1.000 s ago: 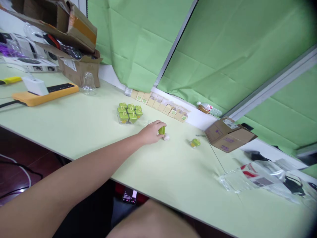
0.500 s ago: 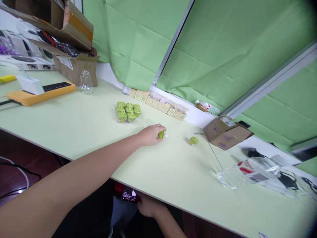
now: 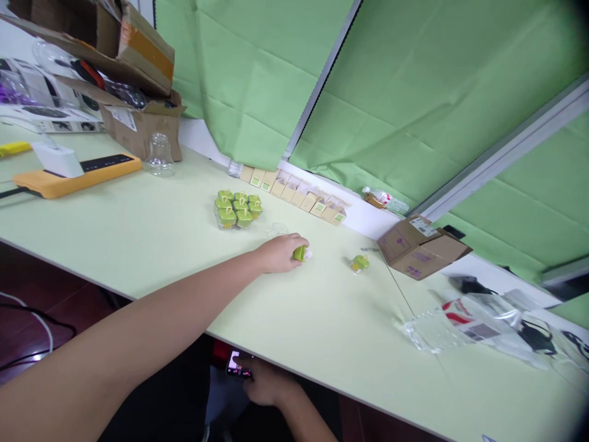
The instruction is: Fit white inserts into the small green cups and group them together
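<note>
My left hand (image 3: pixel 279 252) reaches far across the pale green table (image 3: pixel 138 233) with its fingers closed round a small green bottle (image 3: pixel 300 253) that lies on the tabletop. Below the table's near edge, my right hand (image 3: pixel 264 383) is wrapped round a phone (image 3: pixel 237 367) with a lit screen. A cluster of several green bottles (image 3: pixel 237 209) stands behind and left of the left hand. One more green bottle (image 3: pixel 359 263) stands alone to the right of it.
A row of small tan cartons (image 3: pixel 297 193) lines the back edge under green curtains. A cardboard box (image 3: pixel 421 247) lies at right, clear plastic bags (image 3: pixel 464 322) farther right. An orange power strip (image 3: pixel 73 172), glass jar (image 3: pixel 159 156) and open boxes (image 3: pixel 138 116) stand at left.
The left hand has closed tighter on the green bottle and stayed in place. The right hand has come into view under the table edge, holding the phone.
</note>
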Demonstrator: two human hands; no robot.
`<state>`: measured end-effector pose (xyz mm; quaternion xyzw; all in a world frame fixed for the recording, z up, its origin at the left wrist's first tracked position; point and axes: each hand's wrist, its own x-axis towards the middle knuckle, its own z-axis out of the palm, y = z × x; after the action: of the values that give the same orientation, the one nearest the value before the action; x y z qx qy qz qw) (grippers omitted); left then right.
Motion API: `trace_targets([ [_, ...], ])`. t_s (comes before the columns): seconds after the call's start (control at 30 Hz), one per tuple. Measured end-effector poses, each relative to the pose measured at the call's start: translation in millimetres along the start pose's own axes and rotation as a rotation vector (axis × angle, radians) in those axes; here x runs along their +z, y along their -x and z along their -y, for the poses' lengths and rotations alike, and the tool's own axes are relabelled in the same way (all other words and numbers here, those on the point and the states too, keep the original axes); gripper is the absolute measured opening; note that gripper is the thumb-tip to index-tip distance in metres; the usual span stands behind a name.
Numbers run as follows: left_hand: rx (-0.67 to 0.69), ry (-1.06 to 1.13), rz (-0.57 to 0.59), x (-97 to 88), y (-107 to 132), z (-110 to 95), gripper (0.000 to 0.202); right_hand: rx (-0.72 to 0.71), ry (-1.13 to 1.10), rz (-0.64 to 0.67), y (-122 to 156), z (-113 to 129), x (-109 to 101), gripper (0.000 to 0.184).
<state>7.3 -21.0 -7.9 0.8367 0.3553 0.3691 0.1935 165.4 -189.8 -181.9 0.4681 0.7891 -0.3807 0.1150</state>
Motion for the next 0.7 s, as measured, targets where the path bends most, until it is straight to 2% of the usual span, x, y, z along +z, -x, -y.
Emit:
trace_targets([
  [0.13, 0.002, -0.015, -0.006, 1.0, 0, 1, 0.035, -0.006, 0.003, 0.000, 2, 3, -5, 0.064],
  [0.27, -0.001, -0.017, -0.008, 2.6, 0, 4, 0.036, -0.032, 0.040, -0.096, 10, 7, -19, 0.057],
  [0.4, 0.004, -0.020, 0.000, 2.9, 0, 5, 0.036, 0.064, 0.091, -0.167, 19, 4, -32, 0.050],
  [0.53, 0.005, -0.038, 0.011, 2.6, 0, 4, 0.035, 0.118, 0.139, -0.147, 20, 2, -34, 0.047],
  [0.7, -0.002, -0.044, 0.017, 3.1, 0, 5, 0.035, 0.103, 0.146, -0.155, 17, 3, -33, 0.045],
])
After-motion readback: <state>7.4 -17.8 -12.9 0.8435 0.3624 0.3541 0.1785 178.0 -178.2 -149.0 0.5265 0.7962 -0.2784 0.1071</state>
